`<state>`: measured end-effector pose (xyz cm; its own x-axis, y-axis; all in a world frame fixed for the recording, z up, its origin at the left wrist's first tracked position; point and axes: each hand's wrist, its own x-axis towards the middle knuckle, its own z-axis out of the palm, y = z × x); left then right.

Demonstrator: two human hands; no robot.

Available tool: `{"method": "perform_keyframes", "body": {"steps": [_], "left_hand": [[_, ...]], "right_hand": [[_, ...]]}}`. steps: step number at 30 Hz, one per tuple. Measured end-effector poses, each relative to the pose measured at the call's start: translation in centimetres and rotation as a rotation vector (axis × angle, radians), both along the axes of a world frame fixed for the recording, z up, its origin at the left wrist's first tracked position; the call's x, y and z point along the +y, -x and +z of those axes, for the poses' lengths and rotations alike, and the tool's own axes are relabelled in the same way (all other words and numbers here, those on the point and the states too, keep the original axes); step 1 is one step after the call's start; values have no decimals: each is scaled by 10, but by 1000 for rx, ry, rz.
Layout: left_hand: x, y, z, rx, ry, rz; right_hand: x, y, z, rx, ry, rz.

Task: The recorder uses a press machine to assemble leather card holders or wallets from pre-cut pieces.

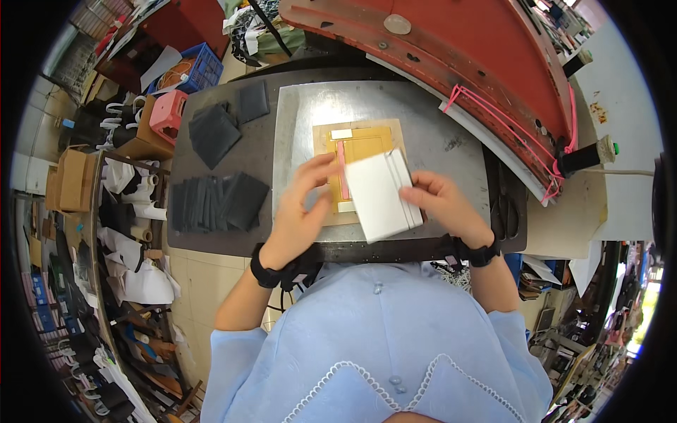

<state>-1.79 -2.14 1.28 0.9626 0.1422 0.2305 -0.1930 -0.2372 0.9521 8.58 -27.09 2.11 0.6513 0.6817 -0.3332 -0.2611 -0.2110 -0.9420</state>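
Note:
A white rectangular panel (377,194) with thin dark lines along its right side is tilted above the metal plate (296,113). My right hand (444,201) grips its right edge, thumb on top and fingers partly hidden. My left hand (303,201) is beside the panel's left edge, thumb and fingers apart, holding nothing that I can see. The fingertips come close to the panel and a pink strip (341,151); whether they touch is unclear. Partly beneath the panel lies a yellow template (370,135) with the pink strip and small white pieces, on a tan board (319,134).
Black flat pieces (215,204) lie overlapped at the left of the dark table (254,148), with more black pieces (214,134) behind them. A large red machine part (437,35) overhangs the far right. Black-handled scissors (505,215) lie at the right edge.

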Motion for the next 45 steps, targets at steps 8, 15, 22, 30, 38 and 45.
{"method": "perform_keyframes", "body": {"steps": [8,15,22,30,38,45], "left_hand": [[26,-9,-16,26,-494,-40],[19,-24,-21,-95,-659,-125],[20,-30,-27,-106,-741,-127],[23,-28,-31,-104,-923,-90],[24,-27,-29,-75,-902,-113],[21,-27,-26,-48,-946,-128]], "right_hand": [[38,-25,-9,-149,121,-120],[44,-20,-19,-195,177,-198],[54,-11,-18,-192,199,-221],[40,-5,-31,-475,363,-217],[42,4,-24,-588,306,-175],[40,2,-24,-625,301,-141]]}}
